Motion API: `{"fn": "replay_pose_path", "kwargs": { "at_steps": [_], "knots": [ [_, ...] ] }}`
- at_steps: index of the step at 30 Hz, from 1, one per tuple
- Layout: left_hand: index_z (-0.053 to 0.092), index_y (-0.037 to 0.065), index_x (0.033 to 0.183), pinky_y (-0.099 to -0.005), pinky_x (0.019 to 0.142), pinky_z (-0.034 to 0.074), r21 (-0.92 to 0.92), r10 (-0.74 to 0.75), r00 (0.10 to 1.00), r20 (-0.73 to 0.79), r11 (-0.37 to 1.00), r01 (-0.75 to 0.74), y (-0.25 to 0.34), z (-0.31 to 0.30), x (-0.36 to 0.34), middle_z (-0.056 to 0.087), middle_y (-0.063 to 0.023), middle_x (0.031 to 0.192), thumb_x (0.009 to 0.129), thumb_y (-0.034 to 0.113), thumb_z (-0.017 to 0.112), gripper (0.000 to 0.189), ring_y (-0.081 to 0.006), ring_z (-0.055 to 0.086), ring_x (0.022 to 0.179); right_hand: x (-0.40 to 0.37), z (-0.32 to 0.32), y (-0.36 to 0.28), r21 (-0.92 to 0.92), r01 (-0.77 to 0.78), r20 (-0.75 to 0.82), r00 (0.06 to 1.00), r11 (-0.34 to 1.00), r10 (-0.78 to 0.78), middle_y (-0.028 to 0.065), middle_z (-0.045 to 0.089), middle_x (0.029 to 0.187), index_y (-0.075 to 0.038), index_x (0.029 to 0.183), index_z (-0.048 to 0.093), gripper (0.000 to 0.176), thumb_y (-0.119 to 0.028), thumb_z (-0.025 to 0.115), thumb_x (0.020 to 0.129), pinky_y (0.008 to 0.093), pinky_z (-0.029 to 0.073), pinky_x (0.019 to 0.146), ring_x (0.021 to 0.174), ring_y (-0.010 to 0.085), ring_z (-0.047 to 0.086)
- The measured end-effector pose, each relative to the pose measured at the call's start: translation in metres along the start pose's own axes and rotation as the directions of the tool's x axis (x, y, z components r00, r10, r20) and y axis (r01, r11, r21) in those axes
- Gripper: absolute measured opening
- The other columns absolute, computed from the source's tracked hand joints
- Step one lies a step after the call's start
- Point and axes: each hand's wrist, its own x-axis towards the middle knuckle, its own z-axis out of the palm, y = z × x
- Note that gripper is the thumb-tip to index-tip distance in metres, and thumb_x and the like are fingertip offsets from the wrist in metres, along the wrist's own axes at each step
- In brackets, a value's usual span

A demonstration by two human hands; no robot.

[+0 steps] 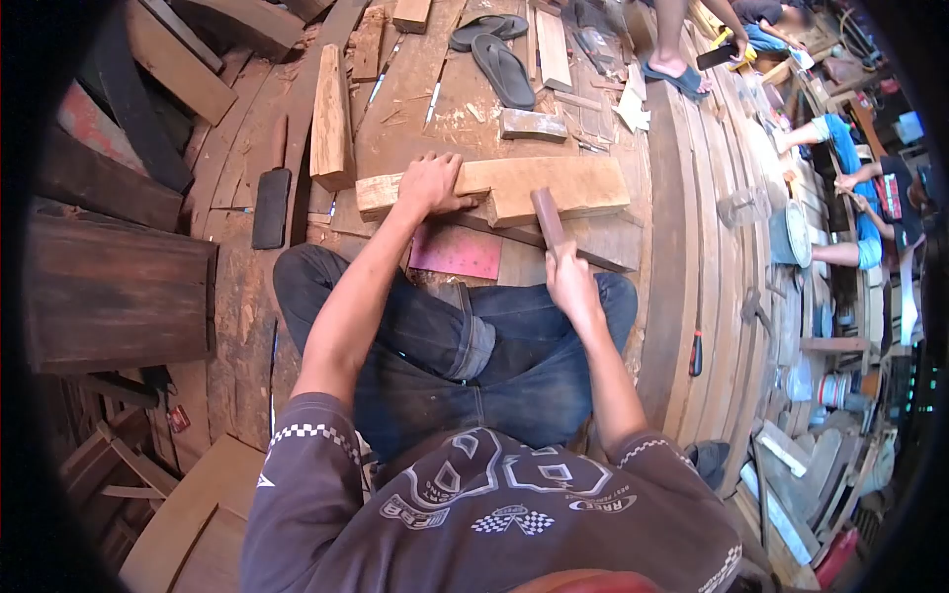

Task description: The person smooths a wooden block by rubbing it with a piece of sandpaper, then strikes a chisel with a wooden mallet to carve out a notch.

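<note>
Sitting cross-legged on a floor of dark boards, a person in blue jeans (514,346) has a pale wooden plank (578,183) lying crosswise just past the knees. The left hand (430,186) lies on the left part of the plank, fingers bent and pressed down on its top face, thumb at the near edge, not closed around it. The right hand (573,282) is on the near side of the plank, towards its right half, fingers clenched round a wooden handle (547,217). The handle's upper end rises over the plank's near edge; what is at its working end cannot be told

A pink sheet (457,252) lies flat just beneath the plank's near edge, between the plank and the jeans. A thick wood block (331,119) stands just beyond the plank's left end, and a dark flat blade (270,208) lies on the floor further left of that end. A pair of grey sandals (499,64) sits well beyond the plank's far side, with a small offcut (534,125) between them and the plank. Another person's foot (677,69) in a blue sandal stands beyond the plank's right end. A red-handled tool (696,354) lies on the boards to the right of the plank, nearer the viewer
</note>
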Motion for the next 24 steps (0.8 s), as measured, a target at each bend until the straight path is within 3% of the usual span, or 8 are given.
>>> {"fn": "replay_pose_path", "kwargs": {
  "at_steps": [6, 12, 18, 24],
  "knots": [
    [0.059, 0.006, 0.122, -0.0468, 0.099, 0.051, -0.037, -0.022, 1.0, 0.02, 0.999, 0.023, 0.006, -0.01, -0.004, 0.066, -0.0134, 0.126, 0.071, 0.065, 0.078, 0.08, -0.037, 0.06, 0.119, 0.035, 0.001, -0.013, 0.007, -0.023, -0.019, 1.0, 1.0, 0.023, 0.0354, 0.067, 0.083, 0.005, 0.11, 0.046, 0.033, -0.025, 0.054, 0.1, 0.0618, 0.055, 0.074, 0.085, 0.0519, 0.068],
    [0.058, 0.005, 0.119, -0.0461, 0.1, 0.049, -0.02, 0.013, 1.0, 0.02, 1.0, -0.012, 0.003, -0.007, 0.0, 0.065, -0.0159, 0.125, 0.071, 0.064, 0.078, 0.078, -0.0378, 0.06, 0.12, -0.02, -0.002, -0.01, -0.021, -0.045, 0.062, 0.997, 0.999, 0.046, 0.0365, 0.067, 0.083, 0.005, 0.111, 0.046, 0.032, -0.024, 0.053, 0.1, 0.0614, 0.055, 0.075, 0.085, 0.0518, 0.068],
    [0.058, 0.005, 0.119, -0.0472, 0.099, 0.049, -0.036, 0.016, 1.0, -0.027, 0.999, -0.017, -0.002, 0.001, -0.003, 0.066, -0.0146, 0.123, 0.071, 0.064, 0.078, 0.079, -0.0377, 0.06, 0.118, 0.055, 0.017, -0.022, 0.056, 0.048, -0.049, 0.998, 0.997, -0.046, 0.0359, 0.066, 0.079, 0.007, 0.11, 0.046, 0.033, -0.024, 0.053, 0.1, 0.0594, 0.056, 0.072, 0.081, 0.0529, 0.068],
    [0.057, 0.006, 0.119, -0.0472, 0.095, 0.051, -0.012, 0.014, 1.0, -0.004, 1.0, -0.014, 0.001, -0.006, -0.001, 0.066, -0.0136, 0.122, 0.071, 0.064, 0.078, 0.078, -0.0377, 0.061, 0.116, -0.003, 0.005, -0.009, 0.042, 0.006, 0.018, 1.0, 0.999, -0.007, 0.0351, 0.066, 0.078, 0.004, 0.111, 0.047, 0.032, -0.025, 0.054, 0.099, 0.06, 0.056, 0.072, 0.079, 0.0521, 0.068]
  ]
}}
